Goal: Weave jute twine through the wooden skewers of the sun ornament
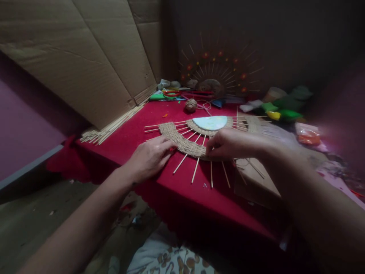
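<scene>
A half-round fan of thin wooden sticks and woven twine point(182, 143) lies on the red cloth, its sticks spreading toward me. At its centre is a pale half-disc point(212, 122) edged with woven twine. My left hand point(155, 154) rests at the left of the outer woven band, fingers bent and pressed on its edge. My right hand point(225, 144) has its fingertips pinched at the middle of the same band. Whatever is between those fingertips is too small to make out. The right hand and forearm hide part of the fan's right side.
A ball of twine point(191, 105) sits behind the fan, near red-handled scissors point(172, 93). Loose sticks point(114, 123) lie along the cardboard point(85, 57) at left. A finished-looking stick fan point(212, 85) stands at the back. Packets point(308, 134) and coloured bags point(289, 114) lie at right.
</scene>
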The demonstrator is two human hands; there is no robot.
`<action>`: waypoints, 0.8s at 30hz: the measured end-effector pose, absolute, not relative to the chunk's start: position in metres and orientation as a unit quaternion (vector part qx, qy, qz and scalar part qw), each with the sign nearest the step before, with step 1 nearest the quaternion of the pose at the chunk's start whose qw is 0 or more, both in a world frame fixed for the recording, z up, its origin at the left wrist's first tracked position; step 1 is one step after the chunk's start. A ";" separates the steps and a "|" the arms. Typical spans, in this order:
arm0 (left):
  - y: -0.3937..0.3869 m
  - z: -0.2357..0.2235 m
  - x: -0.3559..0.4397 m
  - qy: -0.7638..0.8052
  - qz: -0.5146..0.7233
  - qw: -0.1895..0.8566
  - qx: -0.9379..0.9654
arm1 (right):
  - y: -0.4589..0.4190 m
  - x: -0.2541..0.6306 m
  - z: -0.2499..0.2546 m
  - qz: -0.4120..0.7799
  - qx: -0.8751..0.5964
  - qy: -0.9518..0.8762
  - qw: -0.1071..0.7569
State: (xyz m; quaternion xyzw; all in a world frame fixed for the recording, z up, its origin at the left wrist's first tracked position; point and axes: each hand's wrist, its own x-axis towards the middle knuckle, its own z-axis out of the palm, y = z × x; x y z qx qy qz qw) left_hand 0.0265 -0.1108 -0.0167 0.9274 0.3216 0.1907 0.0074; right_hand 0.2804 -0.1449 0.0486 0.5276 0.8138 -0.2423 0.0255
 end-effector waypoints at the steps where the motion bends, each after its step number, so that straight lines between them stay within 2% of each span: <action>1: -0.112 -0.016 0.028 0.325 0.189 0.006 0.927 | -0.145 0.280 0.049 -0.241 0.524 0.817 0.026; 8: -0.127 -0.017 0.052 0.307 0.221 0.017 0.926 | -0.144 0.279 0.049 -0.251 0.548 0.797 0.036; 14: -0.139 -0.016 0.065 0.344 0.162 -0.038 0.924 | -0.147 0.278 0.052 -0.234 0.545 0.804 0.032; 24: -0.139 -0.026 0.067 0.339 0.196 -0.093 0.915 | -0.188 0.275 0.061 -0.207 0.555 0.806 -0.002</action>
